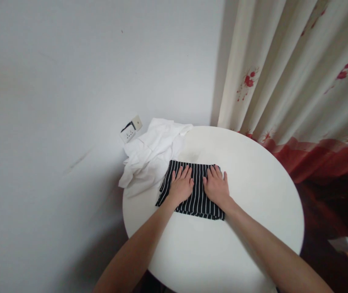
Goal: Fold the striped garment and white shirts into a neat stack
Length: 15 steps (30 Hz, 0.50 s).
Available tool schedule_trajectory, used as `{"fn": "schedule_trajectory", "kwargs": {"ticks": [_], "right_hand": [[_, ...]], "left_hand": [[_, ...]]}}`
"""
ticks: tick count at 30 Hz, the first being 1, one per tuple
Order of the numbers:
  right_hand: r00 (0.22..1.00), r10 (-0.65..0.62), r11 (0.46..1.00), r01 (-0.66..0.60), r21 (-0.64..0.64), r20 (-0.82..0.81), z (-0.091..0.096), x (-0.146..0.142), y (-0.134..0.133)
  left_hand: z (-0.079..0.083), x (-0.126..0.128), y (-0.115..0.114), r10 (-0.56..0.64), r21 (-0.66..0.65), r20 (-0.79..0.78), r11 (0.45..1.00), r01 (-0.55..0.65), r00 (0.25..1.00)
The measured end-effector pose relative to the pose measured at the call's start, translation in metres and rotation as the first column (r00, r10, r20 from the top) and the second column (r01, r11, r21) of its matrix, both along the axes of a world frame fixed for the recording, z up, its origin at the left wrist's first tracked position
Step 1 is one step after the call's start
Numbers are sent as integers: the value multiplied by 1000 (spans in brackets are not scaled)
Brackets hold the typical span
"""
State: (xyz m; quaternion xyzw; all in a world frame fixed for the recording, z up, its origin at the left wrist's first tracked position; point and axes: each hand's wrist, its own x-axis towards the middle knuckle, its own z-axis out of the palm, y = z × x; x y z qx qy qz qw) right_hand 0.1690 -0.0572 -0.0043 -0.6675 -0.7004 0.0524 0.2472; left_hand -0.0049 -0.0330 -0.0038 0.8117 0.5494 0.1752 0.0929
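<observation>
A folded black cloth with thin white stripes (198, 189) lies a little left of the middle of a round white table (262, 191). The left hand (181, 188) rests flat on its left part, fingers slightly spread; the right hand (217, 187) presses flat on its right part, thumb and little finger apart from the rest. Crumpled white fabric (154, 148) (overhanging the edge) lies far left.

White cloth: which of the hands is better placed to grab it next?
The left hand, most likely: it lies flat on the striped cloth, on the side nearest the white cloth. The right hand rests on the striped cloth's other side, farther from it.
</observation>
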Motion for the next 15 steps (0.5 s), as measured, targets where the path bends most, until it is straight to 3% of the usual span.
{"fn": "schedule_trajectory", "kwargs": {"ticks": [6, 9, 12, 15], "right_hand": [[981, -178, 983, 174, -58, -74, 0, 39, 3], [975, -203, 979, 203, -11, -93, 8, 43, 2], [994, -77, 993, 83, 84, -71, 16, 29, -5], [994, 110, 991, -112, 79, 27, 16, 6, -18]], "left_hand": [[4, -11, 7, 92, 4, 15, 996, -92, 996], [10, -2, 0, 46, 57, 24, 997, -47, 999], [14, 16, -16, -143, 87, 24, 986, 141, 989], [14, 28, -27, -256, 32, -13, 966, 257, 967]]}}
